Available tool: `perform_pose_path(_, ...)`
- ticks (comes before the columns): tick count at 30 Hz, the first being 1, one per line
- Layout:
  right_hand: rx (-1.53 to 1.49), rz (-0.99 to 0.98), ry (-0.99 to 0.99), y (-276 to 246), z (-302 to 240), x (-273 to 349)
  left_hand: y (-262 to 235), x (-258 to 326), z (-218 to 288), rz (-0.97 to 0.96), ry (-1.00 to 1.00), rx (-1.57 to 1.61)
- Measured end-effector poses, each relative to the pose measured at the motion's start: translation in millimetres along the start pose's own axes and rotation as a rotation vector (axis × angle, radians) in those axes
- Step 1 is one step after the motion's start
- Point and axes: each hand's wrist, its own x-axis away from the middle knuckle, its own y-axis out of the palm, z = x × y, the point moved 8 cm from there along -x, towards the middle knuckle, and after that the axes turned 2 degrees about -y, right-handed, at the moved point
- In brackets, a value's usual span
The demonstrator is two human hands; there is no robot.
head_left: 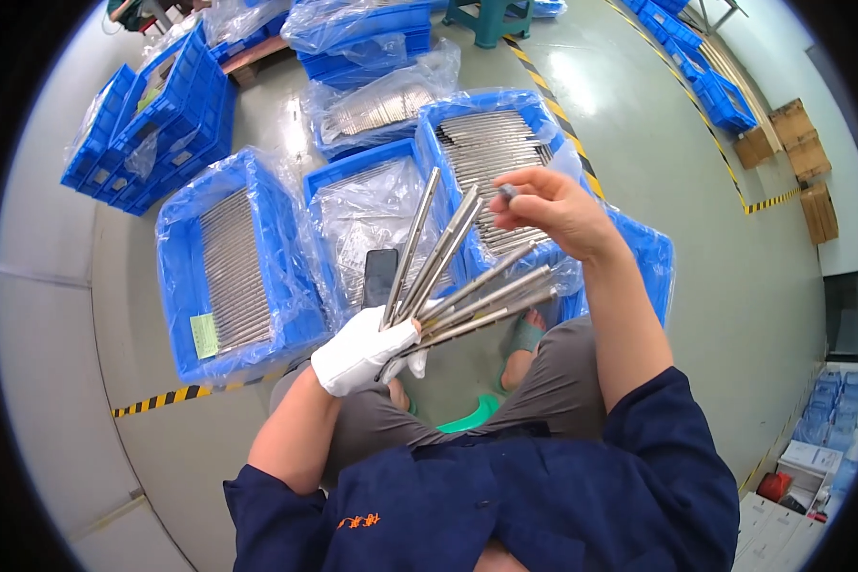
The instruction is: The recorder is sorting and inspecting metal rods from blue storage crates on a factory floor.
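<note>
Metal rods [438, 254], slim, shiny, fanned out

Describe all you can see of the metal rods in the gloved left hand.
The metal rods are slim, straight and shiny silver-grey, like steel. The white-gloved left hand grips them near one end; their free ends fan out forward and rightward. Some lie close together, others spread apart; overlap hides the exact count.
</note>
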Motion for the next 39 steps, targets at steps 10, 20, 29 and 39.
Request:
perform_pose_path(10, 0.014, -0.193, -0.006, 14.1, -2.5, 5.7, 9.4, 1.6, -8.5, -0.084, -0.103, 0.002)
perform_pose_path(20, 0.003, -0.053, -0.059, -9.1, -9.0, 3.5, 12.8, 1.7, -12.4, -0.112, -0.115, -0.073)
perform_pose_path(29, 0.101, -0.170, -0.045, 8.7, -7.8, 11.7, 14.9, -1.3, -16.3, -0.150, -0.142, -0.156)
perform_pose_path(39, 0.119, -0.143, -0.068, 1.5, -3.0, 10.0, 15.8, -3.4, -20.8, -0.130, -0.155, -0.197)
